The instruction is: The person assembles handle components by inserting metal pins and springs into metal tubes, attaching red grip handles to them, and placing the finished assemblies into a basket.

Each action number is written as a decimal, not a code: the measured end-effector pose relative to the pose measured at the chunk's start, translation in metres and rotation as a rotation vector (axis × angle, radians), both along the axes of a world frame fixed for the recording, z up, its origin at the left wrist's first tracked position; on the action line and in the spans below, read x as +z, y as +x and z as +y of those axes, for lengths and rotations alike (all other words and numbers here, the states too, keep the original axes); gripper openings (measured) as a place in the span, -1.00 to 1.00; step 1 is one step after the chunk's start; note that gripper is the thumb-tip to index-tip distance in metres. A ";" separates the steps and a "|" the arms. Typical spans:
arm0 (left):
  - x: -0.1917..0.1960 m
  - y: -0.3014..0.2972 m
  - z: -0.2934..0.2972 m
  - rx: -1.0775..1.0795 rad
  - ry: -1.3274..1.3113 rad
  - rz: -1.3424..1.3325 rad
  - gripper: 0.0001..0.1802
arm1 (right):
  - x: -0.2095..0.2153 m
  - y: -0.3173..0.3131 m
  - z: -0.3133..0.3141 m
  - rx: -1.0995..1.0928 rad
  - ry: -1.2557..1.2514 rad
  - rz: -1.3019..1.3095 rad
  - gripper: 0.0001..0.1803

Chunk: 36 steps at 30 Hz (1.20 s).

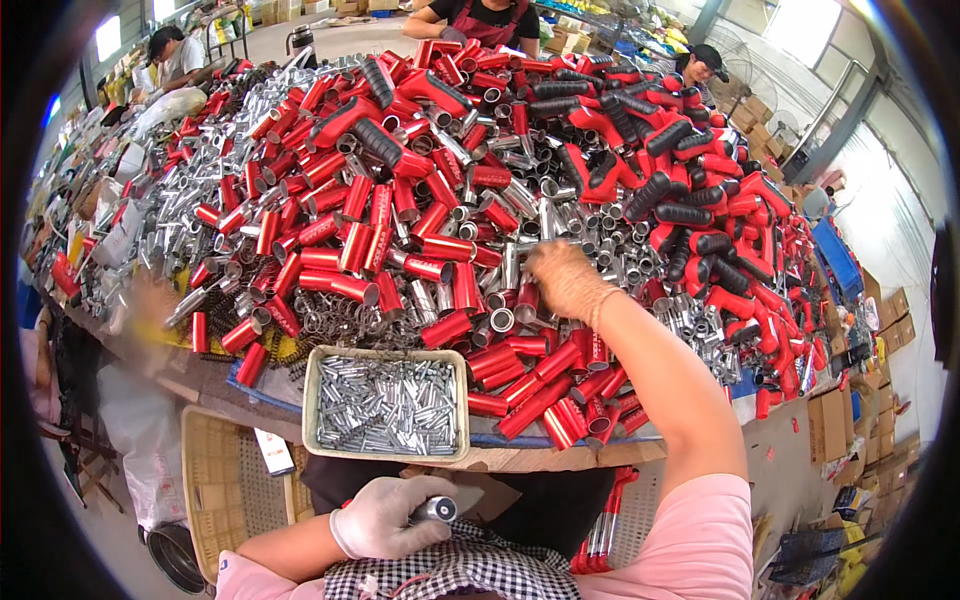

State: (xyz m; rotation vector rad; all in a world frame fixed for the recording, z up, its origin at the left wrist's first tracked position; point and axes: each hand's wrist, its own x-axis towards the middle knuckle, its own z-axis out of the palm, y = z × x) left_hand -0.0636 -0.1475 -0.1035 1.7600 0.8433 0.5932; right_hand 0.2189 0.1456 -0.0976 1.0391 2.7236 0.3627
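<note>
Low in front of my body, my left hand [392, 520], in a whitish glove, is closed around a short metal cylinder [438, 509] whose round end faces outward. My right arm stretches over the table into the heap. There my right hand [570, 282], in a tan-looking glove, has its fingers bent down among silver metal tubes [510, 268] and red tubes [527, 300]. Its fingertips are partly hidden, and whatever they grip cannot be made out. Between me and the heap, a cream plastic tray [461, 405] holds many small silver pins.
Red-and-black handles [690, 215] pile up on the right of the table. A beige basket [212, 480] stands below its left front edge. Loose springs [345, 318] lie behind the tray. A person [485, 20] works across the table, others at both sides. Cardboard boxes [830, 425] stand at right.
</note>
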 end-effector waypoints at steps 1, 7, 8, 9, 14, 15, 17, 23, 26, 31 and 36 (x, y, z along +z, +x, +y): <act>0.007 0.000 -0.001 0.065 0.023 -0.029 -0.62 | 0.003 0.010 0.000 -0.078 0.001 0.360 -0.68; 0.009 0.003 -0.005 0.178 0.185 -0.020 -0.60 | 0.067 -0.018 -0.136 0.181 -0.275 0.697 -0.61; 0.010 0.007 -0.004 0.147 0.184 -0.028 -0.60 | 0.074 -0.028 -0.171 0.428 -0.278 0.714 -0.61; 0.014 0.013 -0.004 0.137 0.141 -0.027 -0.62 | 0.078 -0.033 -0.194 0.297 -0.614 0.591 -0.63; 0.000 0.030 -0.003 0.036 0.190 -0.004 -0.60 | 0.058 -0.037 -0.258 0.370 -0.369 0.484 -0.60; 0.007 0.036 -0.002 0.018 0.130 -0.017 -0.58 | 0.056 -0.032 -0.261 0.348 -0.364 0.488 -0.60; 0.011 0.043 0.005 -0.083 0.097 0.002 -0.59 | 0.053 -0.024 -0.266 0.434 -0.343 0.559 -0.58; 0.017 0.069 0.031 -0.301 0.184 -0.107 -0.66 | 0.048 -0.010 -0.279 0.198 -0.405 0.614 -0.48; 0.022 0.066 0.018 -0.235 0.123 0.048 -0.76 | 0.058 0.023 -0.278 0.022 -0.524 0.916 -0.21; 0.014 0.067 0.013 -0.120 0.212 -0.003 -0.73 | 0.017 0.152 -0.233 -1.062 0.036 0.778 -0.42; 0.007 0.064 0.005 -0.109 0.237 0.053 -0.59 | -0.010 0.165 -0.209 -1.212 -0.039 0.571 -0.47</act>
